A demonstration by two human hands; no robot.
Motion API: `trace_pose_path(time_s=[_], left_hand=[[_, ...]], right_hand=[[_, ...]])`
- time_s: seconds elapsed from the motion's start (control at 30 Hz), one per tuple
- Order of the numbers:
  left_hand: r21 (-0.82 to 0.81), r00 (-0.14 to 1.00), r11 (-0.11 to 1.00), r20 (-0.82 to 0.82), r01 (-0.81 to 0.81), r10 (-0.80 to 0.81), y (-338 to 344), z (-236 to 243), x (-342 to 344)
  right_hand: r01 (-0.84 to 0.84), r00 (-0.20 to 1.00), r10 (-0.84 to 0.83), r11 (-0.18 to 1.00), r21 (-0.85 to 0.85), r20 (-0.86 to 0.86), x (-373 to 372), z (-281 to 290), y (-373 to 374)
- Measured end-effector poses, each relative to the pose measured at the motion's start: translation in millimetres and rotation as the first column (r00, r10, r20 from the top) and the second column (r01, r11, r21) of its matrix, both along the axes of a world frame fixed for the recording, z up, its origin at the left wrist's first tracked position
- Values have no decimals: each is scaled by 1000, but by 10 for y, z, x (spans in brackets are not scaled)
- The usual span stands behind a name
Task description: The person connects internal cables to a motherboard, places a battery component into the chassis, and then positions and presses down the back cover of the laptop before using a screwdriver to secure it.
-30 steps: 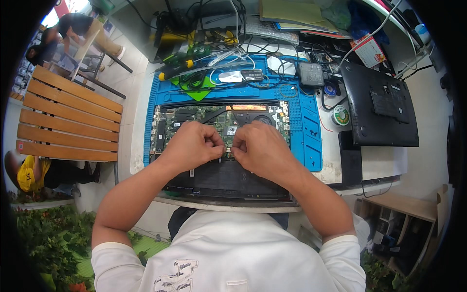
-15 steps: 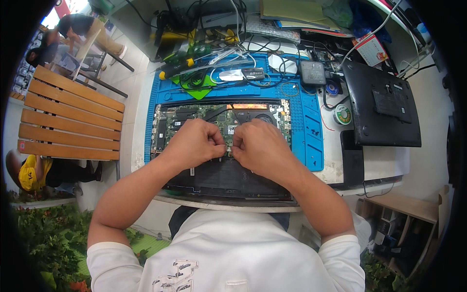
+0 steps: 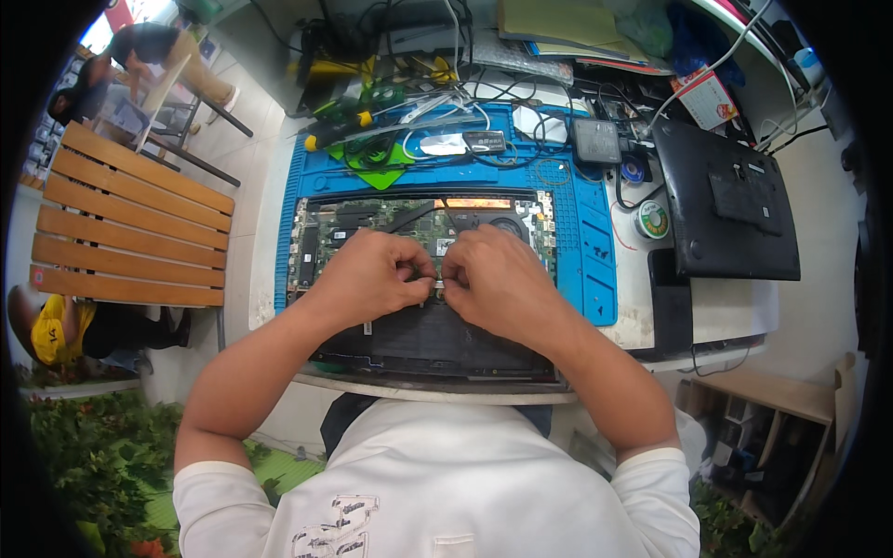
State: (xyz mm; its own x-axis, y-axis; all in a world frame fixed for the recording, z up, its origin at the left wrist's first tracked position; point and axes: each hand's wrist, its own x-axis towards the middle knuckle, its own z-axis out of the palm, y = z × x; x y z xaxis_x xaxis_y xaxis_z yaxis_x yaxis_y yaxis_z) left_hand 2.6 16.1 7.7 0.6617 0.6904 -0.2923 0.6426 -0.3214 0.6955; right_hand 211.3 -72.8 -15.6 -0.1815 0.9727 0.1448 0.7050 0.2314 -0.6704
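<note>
Pinching together over the opened laptop [image 3: 419,279] on the blue mat [image 3: 586,270], left hand [image 3: 367,276] and right hand [image 3: 502,284] are curled tight; what is gripped cannot be made out.

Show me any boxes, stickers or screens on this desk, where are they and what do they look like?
Small white card box with red trim: far right of the desk, tilted, among cables.
Round green-and-white labelled reel: right of the blue rubber work mat.
No lit screen shows.
</note>
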Motion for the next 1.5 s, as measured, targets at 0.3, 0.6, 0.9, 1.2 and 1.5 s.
trace_pose_path(time_s=[0.3, 0.6, 0.9, 1.2, 1.5], left_hand=[[53, 990, 990, -59, 130, -127, 65, 31, 29], [255, 958, 935, 81, 246, -274, 63, -72, -11], [182, 936, 919, -20, 349, -351, 142, 43, 85], [125, 908, 900, -31, 418, -417, 216, 60, 129], [125, 945, 948, 117, 292, -306, 263, 150, -43]], right_hand=[[-56, 995, 52, 997, 46, 80, 7, -16, 17], [-12, 999, 7, 995, 100, 50, -10, -47, -60], [118, 991, -113, 991, 63, -75, 68, -60, -200], [132, 988, -123, 987, 94, -95, 78, -92, -288], [71, 996, -59, 979, 193, -70, 100, -103, -286]])
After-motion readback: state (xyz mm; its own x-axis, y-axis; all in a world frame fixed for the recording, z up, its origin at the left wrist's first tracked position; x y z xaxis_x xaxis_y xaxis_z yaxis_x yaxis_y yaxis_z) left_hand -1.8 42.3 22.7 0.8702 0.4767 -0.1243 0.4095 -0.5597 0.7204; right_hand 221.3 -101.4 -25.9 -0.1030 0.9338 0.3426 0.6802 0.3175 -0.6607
